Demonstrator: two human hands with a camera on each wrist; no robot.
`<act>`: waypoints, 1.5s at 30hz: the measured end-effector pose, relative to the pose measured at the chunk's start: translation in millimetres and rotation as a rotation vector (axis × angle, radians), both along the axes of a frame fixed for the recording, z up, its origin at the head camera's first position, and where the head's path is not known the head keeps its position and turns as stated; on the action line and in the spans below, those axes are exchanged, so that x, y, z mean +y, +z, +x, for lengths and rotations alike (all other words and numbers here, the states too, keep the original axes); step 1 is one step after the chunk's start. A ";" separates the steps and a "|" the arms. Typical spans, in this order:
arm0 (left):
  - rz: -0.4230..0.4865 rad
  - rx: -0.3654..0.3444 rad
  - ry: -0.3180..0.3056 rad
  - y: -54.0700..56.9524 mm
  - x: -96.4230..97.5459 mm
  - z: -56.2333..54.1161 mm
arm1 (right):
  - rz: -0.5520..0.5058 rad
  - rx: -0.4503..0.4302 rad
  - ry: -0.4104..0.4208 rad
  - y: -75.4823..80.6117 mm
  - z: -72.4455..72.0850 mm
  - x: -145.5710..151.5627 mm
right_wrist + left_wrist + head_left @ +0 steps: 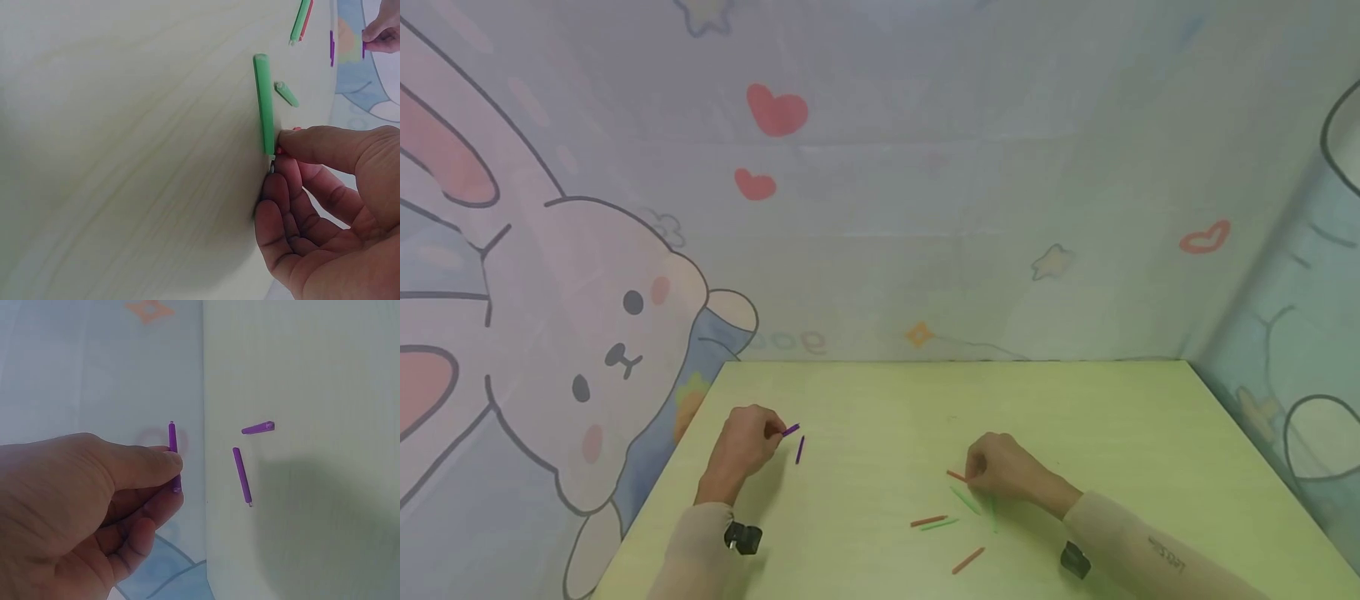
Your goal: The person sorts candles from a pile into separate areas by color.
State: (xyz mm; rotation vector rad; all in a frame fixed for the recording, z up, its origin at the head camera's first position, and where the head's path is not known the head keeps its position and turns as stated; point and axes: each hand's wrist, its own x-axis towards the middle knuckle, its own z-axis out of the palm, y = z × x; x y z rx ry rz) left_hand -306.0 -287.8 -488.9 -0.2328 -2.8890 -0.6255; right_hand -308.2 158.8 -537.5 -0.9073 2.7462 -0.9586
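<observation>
My left hand [747,442] pinches a thin purple stick [174,440] between thumb and index finger, held up off the table. Two more purple sticks [242,475] lie on the tabletop beside that hand in the left wrist view. On the right, my right hand [1009,468] is low at the table, thumb and fingertips closed around a red stick [956,476], which the fingers partly cover. Close to those fingertips lie a long green stick [264,103] and a second green stick [286,94].
Nearer the front edge, a red stick [928,521] and a green stick [940,525] lie side by side. Another red stick [968,561] lies apart, closer to me. A patterned cloth [880,283] hangs behind the pale yellow-green table [865,408].
</observation>
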 end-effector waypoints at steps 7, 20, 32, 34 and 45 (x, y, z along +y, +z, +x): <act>-0.006 -0.001 0.010 -0.6 -0.6 0.6 | 0.012 0.000 -0.002 0.0 -3.3 2.4; -0.012 -0.027 0.051 -25.0 -8.3 -6.1 | -0.003 -0.011 -0.003 -1.5 -2.3 0.1; -0.013 -0.027 0.065 -35.6 -6.8 -11.6 | 0.010 -0.003 -0.005 -3.4 -2.5 2.2; -0.018 -0.036 0.070 -38.7 -6.7 -11.5 | 0.012 0.001 -0.008 -3.2 -2.2 2.0; -0.020 -0.032 0.068 -43.2 -4.7 -9.5 | 0.014 0.009 -0.020 -0.6 0.3 1.0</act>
